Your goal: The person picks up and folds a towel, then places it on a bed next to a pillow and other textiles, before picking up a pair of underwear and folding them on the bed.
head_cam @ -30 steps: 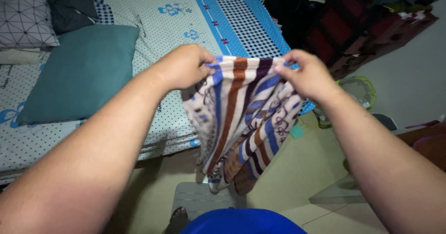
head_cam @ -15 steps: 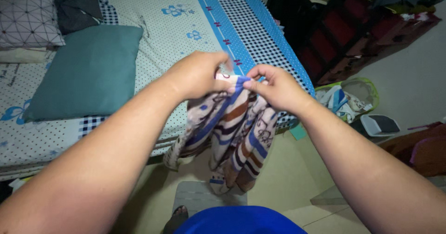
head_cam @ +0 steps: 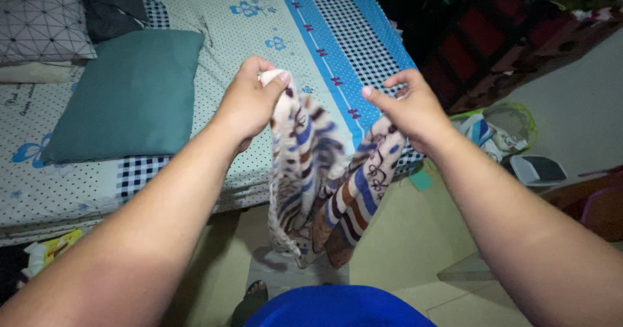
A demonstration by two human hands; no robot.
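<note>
Since half a second ago our hands have drawn apart: they were pinched together on the cloth's top edge, now there is a clear gap between them and the cloth sags in a loop.

Our left hand (head_cam: 250,103) has a closed grip on one corner of the striped cloth (head_cam: 324,184), thumb and fingers pinched at the very top. Our right hand (head_cam: 409,109) holds the other end, which runs up under the palm; fingers are curled, but the pinch itself is hidden behind the hand.

The cloth hangs in the air between and below both grips, in front of the bed (head_cam: 214,22) edge and above the floor (head_cam: 402,236). Its long axis runs straight down, two folds side by side, the lower ends bunched near our blue shirt (head_cam: 331,307). The top edge runs left to right between the hands, slack, dipping in the middle. Both hands sit at about the same height, equally near the cloth.

Nearby: teal pillow (head_cam: 123,93) on the bed to the left, green basket (head_cam: 506,129) with clothes on the floor to the right.
</note>
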